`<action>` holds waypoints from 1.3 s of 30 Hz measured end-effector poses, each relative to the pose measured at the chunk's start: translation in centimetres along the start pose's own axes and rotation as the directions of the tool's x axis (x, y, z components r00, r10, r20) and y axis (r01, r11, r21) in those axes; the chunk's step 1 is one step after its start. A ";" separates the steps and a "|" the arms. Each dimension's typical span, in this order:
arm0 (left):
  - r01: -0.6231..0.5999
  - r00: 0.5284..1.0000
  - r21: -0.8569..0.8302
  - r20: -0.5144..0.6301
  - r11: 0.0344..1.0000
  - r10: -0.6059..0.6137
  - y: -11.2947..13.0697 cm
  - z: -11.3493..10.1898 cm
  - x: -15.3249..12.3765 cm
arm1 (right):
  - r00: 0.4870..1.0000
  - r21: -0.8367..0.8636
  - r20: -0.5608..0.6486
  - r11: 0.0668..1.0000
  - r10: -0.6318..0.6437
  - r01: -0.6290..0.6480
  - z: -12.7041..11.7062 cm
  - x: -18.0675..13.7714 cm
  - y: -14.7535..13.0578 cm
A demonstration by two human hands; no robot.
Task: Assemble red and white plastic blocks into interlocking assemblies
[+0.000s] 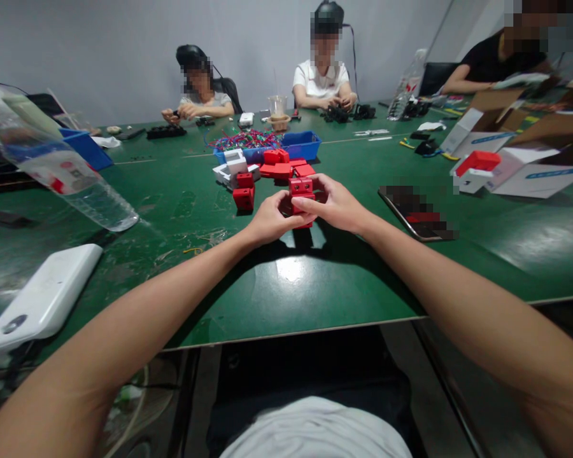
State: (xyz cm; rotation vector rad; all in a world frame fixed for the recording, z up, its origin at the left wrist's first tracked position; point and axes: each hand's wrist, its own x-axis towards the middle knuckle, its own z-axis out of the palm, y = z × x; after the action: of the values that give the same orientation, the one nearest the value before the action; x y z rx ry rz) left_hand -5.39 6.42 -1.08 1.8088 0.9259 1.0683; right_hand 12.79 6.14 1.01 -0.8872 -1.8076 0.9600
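Both my hands meet over the green table (315, 280), closed round a small red plastic block (300, 187). My left hand (271, 219) grips it from the left and below. My right hand (332, 202) wraps it from the right, fingers curled over its top. Just beyond them lie more red blocks (244, 196) and red flat parts (281, 166), mixed with white and grey pieces (232, 166). Behind these stands a blue tray (302, 146) full of coloured wires.
A clear water bottle (62, 168) lies at left, a white power bank (42, 296) at near left. A phone (417, 213) lies right of my hands, cardboard boxes (520, 159) at far right. Three other people sit at the far side and right. The table edge runs near me.
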 end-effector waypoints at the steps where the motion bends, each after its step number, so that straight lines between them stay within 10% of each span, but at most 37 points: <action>1: -0.002 1.000 0.006 0.000 1.000 0.002 0.0 0.0 0.0 | 1.000 -0.006 -0.002 1.000 -0.003 0.003 0.0 0.0 0.0; 39: 0.032 0.999 0.022 0.018 0.999 -0.033 0.6 -0.6 0.1 | 1.000 -0.030 -0.014 1.000 0.010 -0.010 0.3 -0.1 -0.3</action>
State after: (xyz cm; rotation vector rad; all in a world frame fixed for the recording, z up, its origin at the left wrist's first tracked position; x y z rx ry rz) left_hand -5.81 6.42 -0.33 1.8127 0.9562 1.0236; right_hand 12.51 5.83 1.19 -0.9204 -1.8111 0.9331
